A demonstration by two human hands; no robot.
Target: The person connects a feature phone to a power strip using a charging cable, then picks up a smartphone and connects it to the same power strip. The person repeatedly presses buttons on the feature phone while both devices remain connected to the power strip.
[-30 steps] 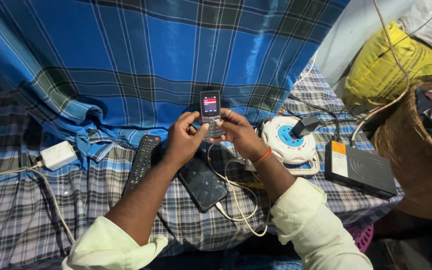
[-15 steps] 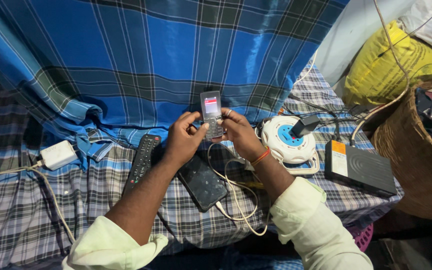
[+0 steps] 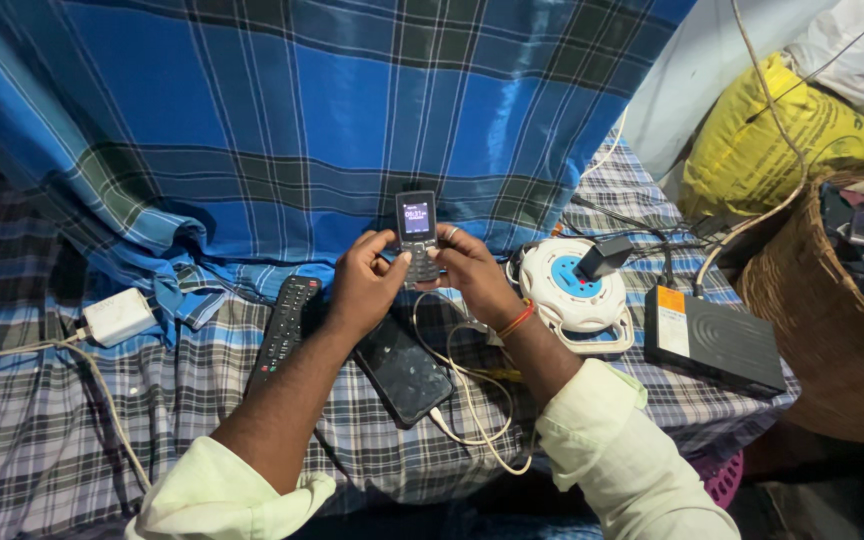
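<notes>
A: Left hand point(image 3: 364, 285) and right hand point(image 3: 472, 272) both closed round a small keypad phone point(image 3: 416, 232) — held upright above the bed point(image 3: 42, 440), near its far edge, screen lit, left thumb on the keys.

B: Risks?

A: Grip sits low on the body; a slip could drop it onto the smartphone point(image 3: 404, 366) lying directly below, glass face up. The cream cable point(image 3: 467, 400) loops just beside the right wrist — could snag.

B: Materials?

A: Phone: hard dark plastic, slim slab. Bedcover: soft checked cotton, creased. Remote point(image 3: 286, 327): long, black, rubber-buttoned. Extension reel point(image 3: 574, 287): round, white, glossy.
</notes>
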